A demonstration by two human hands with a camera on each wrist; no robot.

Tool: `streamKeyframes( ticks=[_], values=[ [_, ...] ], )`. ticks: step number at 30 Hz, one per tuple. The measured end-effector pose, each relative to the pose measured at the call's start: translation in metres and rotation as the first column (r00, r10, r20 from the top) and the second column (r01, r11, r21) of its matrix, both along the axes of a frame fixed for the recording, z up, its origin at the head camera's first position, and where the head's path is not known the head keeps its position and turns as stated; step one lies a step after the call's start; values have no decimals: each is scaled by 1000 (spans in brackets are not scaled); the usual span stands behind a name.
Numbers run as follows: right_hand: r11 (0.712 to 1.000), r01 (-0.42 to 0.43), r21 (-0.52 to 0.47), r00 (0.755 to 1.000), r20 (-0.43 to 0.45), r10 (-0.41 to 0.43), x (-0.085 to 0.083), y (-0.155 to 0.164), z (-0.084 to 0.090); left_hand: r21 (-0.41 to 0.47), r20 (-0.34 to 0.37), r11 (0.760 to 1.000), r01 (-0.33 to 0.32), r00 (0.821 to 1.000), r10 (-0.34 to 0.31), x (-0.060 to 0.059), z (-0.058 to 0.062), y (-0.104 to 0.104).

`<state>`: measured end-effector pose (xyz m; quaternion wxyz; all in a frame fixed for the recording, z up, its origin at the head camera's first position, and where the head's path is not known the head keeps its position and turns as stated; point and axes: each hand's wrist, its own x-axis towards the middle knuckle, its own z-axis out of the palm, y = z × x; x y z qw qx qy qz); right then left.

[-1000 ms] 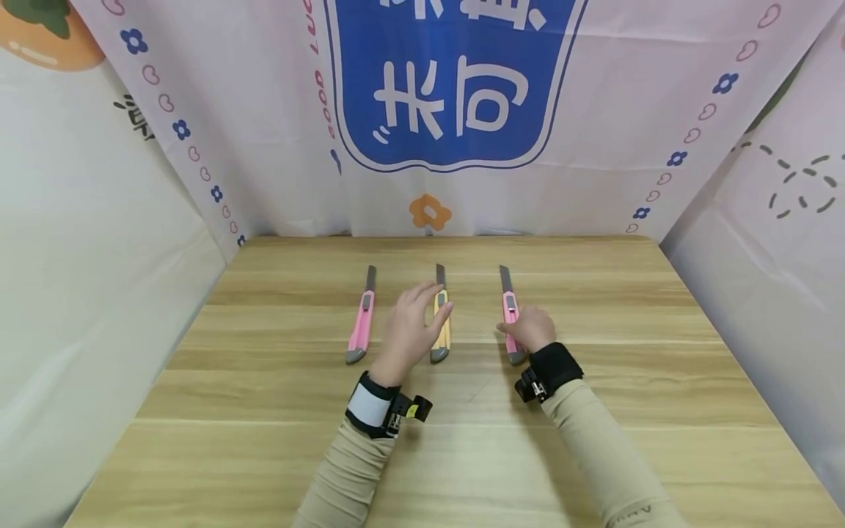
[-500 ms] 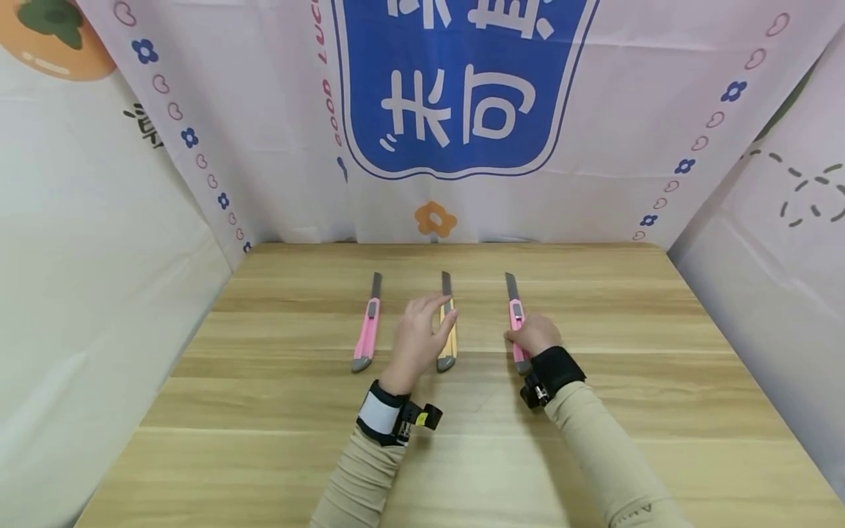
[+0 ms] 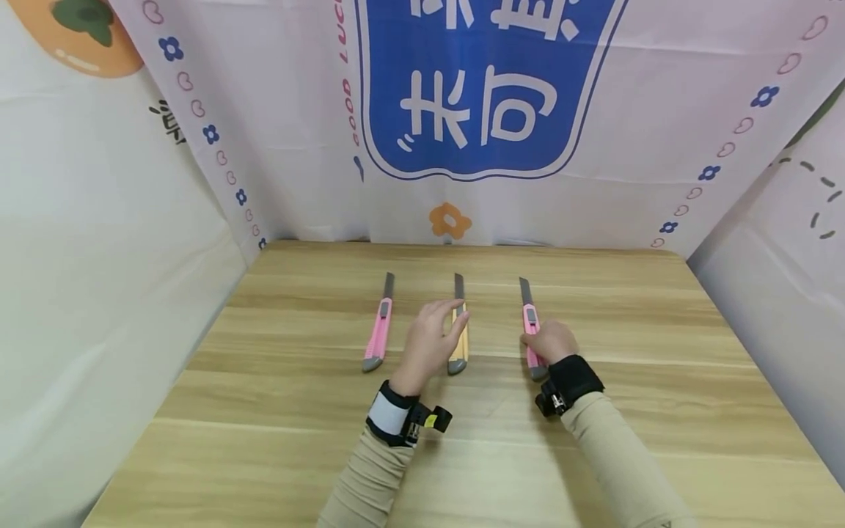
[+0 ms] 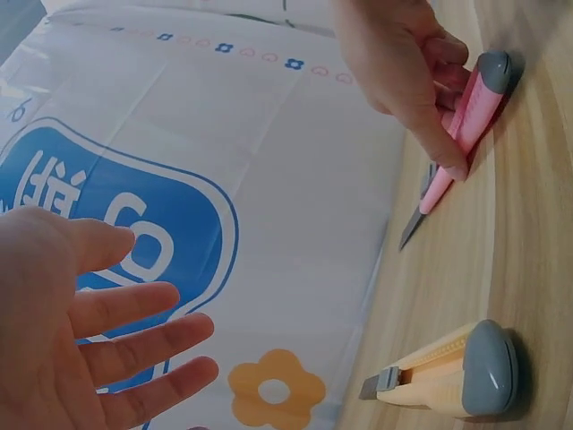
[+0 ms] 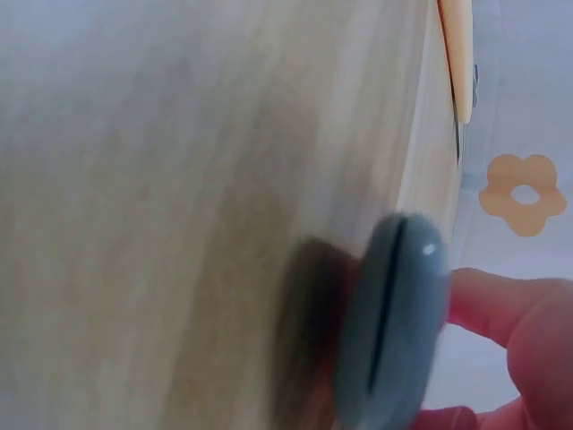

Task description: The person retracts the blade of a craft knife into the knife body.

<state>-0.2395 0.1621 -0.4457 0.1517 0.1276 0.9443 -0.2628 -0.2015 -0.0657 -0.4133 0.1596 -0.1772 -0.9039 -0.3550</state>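
Observation:
Three utility knives with blades out lie side by side in the head view, blades pointing to the far edge. The right pink utility knife [image 3: 530, 317] is pinched between thumb and fingers of my right hand [image 3: 556, 342]. In the left wrist view that hand's thumb lies along the pink handle [image 4: 476, 112]. The knife's grey end cap [image 5: 394, 322] fills much of the right wrist view. My left hand [image 3: 430, 343], fingers loosely spread and holding nothing, hovers over the yellow utility knife [image 3: 458, 353]. To its left lies another pink utility knife [image 3: 379, 334].
The wooden tabletop [image 3: 277, 425] carries the knives. A white printed cloth [image 3: 297, 183] with a blue emblem hangs behind its far edge, and pale cloth [image 3: 99, 293] hangs at both sides. Each wrist wears a strap with a small camera.
The head view has shifted, so the whole scene sits slightly further right and lower. Both hands stay in nearly the same place relative to the knives; the right hand keeps its pinch.

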Motion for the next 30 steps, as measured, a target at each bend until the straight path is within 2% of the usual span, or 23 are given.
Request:
streamKeyframes(
  ticks=[5, 10, 14, 17, 20, 24, 26, 30],
  values=[
    [1000, 8, 1, 1000, -26, -8, 4, 2, 3, 32, 46, 999, 9, 999, -10, 1, 2, 2],
    [993, 26, -114, 993, -108, -38, 14, -5, 14, 60, 78, 997, 46, 996, -51, 2, 3, 5],
    [971, 10, -239, 972, -224, -65, 25, -16, 28, 117, 105, 987, 108, 987, -121, 5, 4, 10],
    [957, -6, -289, 948, -306, -86, 32, -23, 38, 188, 160, 969, 158, 969, -189, 8, 4, 15],
    [955, -12, -297, 916, -386, -109, 38, -30, 47, 283, 253, 938, 199, 928, -273, 11, 5, 20],
    [950, -35, -310, 876, -467, -120, 46, -37, 56, 395, 387, 893, 214, 843, -373, 19, 5, 25],
    [947, -53, -318, 868, -484, -114, 50, -40, 61, 440, 429, 870, 220, 800, -420, 23, 5, 27],
    [945, -75, -319, 863, -495, -98, 58, -45, 70, 527, 468, 818, 230, 725, -505, 32, 7, 29]
  ],
)
